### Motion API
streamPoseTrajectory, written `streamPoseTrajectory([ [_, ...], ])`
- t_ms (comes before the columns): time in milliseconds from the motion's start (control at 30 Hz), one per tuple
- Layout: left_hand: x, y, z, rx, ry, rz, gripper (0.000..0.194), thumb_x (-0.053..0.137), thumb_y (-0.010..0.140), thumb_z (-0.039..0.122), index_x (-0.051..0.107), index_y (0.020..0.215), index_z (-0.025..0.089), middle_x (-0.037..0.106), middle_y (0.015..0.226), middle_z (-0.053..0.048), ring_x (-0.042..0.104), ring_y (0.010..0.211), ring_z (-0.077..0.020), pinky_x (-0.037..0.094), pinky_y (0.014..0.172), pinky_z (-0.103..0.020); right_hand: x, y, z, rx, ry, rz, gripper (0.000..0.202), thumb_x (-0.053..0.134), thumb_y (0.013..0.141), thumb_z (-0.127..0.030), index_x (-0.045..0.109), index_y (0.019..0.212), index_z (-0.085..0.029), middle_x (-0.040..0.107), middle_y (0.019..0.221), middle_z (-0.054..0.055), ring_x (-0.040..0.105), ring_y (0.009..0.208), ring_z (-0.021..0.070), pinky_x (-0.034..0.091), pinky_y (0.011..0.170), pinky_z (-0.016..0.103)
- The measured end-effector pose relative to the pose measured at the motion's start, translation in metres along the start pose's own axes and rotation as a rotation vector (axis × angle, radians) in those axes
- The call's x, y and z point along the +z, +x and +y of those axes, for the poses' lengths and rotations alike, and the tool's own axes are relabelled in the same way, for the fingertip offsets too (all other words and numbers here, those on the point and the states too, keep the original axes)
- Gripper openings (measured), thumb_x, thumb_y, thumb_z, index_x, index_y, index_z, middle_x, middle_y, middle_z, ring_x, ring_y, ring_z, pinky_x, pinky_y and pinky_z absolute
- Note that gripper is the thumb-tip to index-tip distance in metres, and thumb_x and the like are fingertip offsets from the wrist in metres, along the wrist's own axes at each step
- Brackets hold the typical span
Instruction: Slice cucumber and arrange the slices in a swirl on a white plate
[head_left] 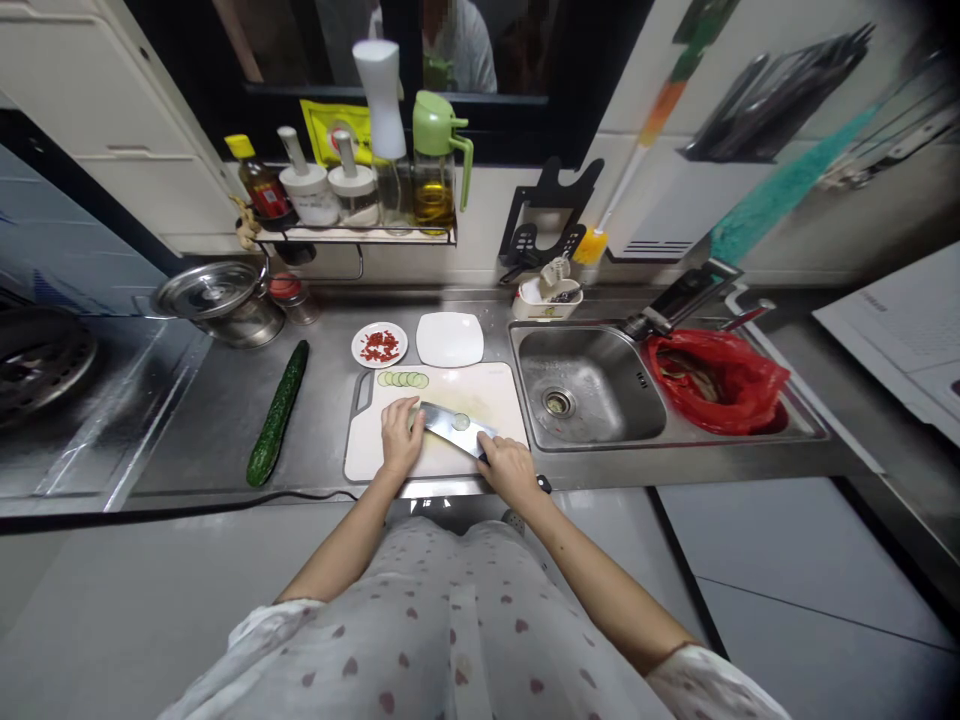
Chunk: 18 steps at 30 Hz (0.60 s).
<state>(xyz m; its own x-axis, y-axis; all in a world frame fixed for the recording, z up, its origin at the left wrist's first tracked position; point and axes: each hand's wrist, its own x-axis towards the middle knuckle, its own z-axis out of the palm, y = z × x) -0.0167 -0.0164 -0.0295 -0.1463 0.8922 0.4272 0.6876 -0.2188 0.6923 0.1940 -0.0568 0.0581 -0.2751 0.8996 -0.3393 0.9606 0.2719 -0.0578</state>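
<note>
While the right hand grips a cleaver, bare board lies beyond.

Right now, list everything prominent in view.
cutting board: 1, white, centre
cleaver: 1, silver, over board
cucumber slices: several, pale green, on board and cleaver
cucumber: 1, green, left of board
plates: 2, white, behind board
chopped pieces: many, red, left plate
pot: 1, silver, far left
sink: 1, silver, right
plastic bag: 1, red, sink's right
oil dispenser: 1, green-topped, rack
spray bottle: 1, white-topped, rack
left hand: 1, bare, by cleaver
right hand: 1, bare, on cleaver
</note>
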Motion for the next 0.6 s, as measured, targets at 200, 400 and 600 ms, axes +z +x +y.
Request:
streamPoseTrajectory([
  [200, -0.004, 0.026, 0.034, 0.227, 0.022, -0.417, 0.028, 0.062, 0.082, 0.039, 0.068, 0.108, 0.029, 0.059, 0.120, -0.008, 0.047, 0.116, -0.0288, 0.036, 0.100, -0.050, -0.001, 0.001, -0.003, -0.077, -0.018, 0.044, 0.044, 0.048, 0.092, -0.031, 0.044, 0.134, -0.016, 0.064, 0.104, 0.014, 0.056, 0.100, 0.0252, 0.033, 0.082, 0.031],
  [400, 0.002, 0.029, 0.032, 0.096, -0.121, -0.390, 0.007, 0.063, 0.080, 0.027, 0.068, 0.082, 0.023, 0.065, 0.095, -0.007, 0.057, 0.095, -0.0228, 0.046, 0.087, -0.040, -0.001, 0.002, 0.000, -0.069, 0.006, 0.026, 0.044, 0.048, 0.092, -0.030, 0.045, 0.134, -0.016, 0.064, 0.105, 0.015, 0.056, 0.101, 0.0247, 0.033, 0.083, 0.031],
  [600, -0.005, 0.050, -0.028, -0.537, -0.297, 0.272, 0.018, 0.064, 0.076, 0.031, 0.061, 0.085, 0.016, 0.060, 0.070, 0.000, 0.054, 0.062, -0.0111, 0.048, 0.063, -0.025, 0.003, 0.002, 0.012, 0.004, 0.017, 0.021, 0.043, 0.051, 0.090, -0.032, 0.047, 0.131, -0.018, 0.065, 0.106, 0.012, 0.058, 0.102, 0.0240, 0.035, 0.084, 0.030],
])
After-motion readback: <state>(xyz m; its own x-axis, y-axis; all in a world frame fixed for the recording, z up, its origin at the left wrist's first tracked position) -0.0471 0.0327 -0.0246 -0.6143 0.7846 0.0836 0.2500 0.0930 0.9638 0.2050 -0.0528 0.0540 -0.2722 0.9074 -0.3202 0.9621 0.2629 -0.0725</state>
